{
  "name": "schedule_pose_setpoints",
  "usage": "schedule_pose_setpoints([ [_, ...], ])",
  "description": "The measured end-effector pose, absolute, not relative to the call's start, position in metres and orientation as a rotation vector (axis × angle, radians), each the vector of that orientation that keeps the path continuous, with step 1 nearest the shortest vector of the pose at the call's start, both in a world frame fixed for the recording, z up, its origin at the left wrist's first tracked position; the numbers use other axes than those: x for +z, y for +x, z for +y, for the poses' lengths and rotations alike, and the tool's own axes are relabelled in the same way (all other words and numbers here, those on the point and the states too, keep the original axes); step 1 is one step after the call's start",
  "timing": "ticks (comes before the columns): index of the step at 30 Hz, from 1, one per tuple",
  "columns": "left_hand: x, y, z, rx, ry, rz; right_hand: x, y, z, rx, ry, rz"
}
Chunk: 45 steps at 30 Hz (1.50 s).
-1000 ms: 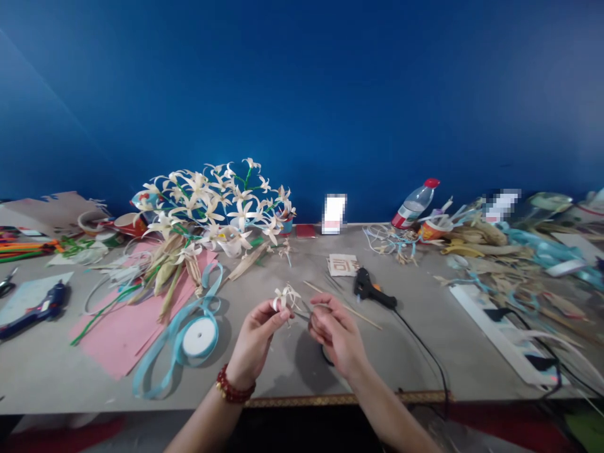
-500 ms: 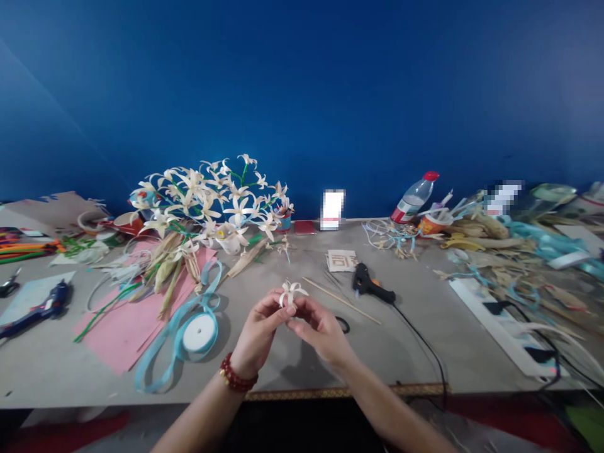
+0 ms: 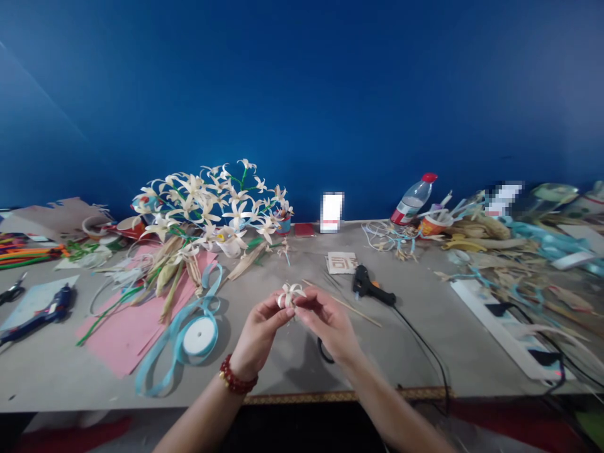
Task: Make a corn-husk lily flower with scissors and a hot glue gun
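A small cream-white flower [image 3: 291, 294] with curled petals, seemingly of dried husk, is held between both hands above the middle of the table. My left hand [image 3: 267, 318], with a red bead bracelet [image 3: 237, 375] at the wrist, pinches it from the left. From the right, the fingertips of my right hand [image 3: 329, 324] close on its base. Below the right palm a black loop [image 3: 324, 350] shows, like a scissor handle; the rest of it is hidden. Beyond the hands lies a thin wooden stick [image 3: 361, 313]. A black glue gun [image 3: 372, 286] rests to the right.
A bunch of white flowers [image 3: 202, 195] stands at the back left. Blue ribbon on a white spool [image 3: 199, 335] and pink paper [image 3: 117, 340] lie left. A power strip [image 3: 500, 333], a bottle [image 3: 414, 200] and heaped husks [image 3: 476, 229] are right. Another glue gun [image 3: 51, 308] lies far left.
The flower has turned slightly in my fingers. My right hand has rotated, and the black loop has moved from its far right side to below the palm.
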<state>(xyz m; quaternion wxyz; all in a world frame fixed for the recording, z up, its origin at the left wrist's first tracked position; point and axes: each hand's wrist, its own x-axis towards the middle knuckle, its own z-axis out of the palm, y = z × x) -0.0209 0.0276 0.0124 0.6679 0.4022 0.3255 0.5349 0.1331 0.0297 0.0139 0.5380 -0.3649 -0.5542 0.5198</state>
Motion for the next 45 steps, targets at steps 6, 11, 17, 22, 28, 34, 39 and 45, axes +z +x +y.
schedule_pose_setpoints([
  [6,0.01,-0.019,0.027,1.214,0.965,0.789,0.016,0.125,0.028,1.374,-0.809,-1.185],
  [11,0.006,-0.017,0.027,1.211,0.96,0.811,0.021,0.123,0.028,1.441,-0.786,-1.086],
  [17,0.004,-0.016,0.028,1.183,0.97,0.813,0.017,0.121,0.03,1.406,-0.804,-1.021],
  [22,0.002,-0.02,0.031,1.201,1.088,0.863,0.016,0.121,0.038,1.388,-0.856,-0.956],
  [28,0.004,-0.026,0.025,1.276,1.343,0.982,0.017,0.135,0.078,1.26,-0.922,-0.893],
  [34,0.014,-0.038,0.028,1.216,1.683,1.1,0.02,0.14,0.092,1.324,-0.924,-0.964],
  [39,0.027,-0.07,0.047,1.037,2.161,1.347,0.014,0.142,0.098,1.411,-0.973,-1.003],
  [45,0.061,-0.049,0.023,1.05,2.071,1.017,0.0,0.13,0.107,1.434,-1.005,-1.005],
])
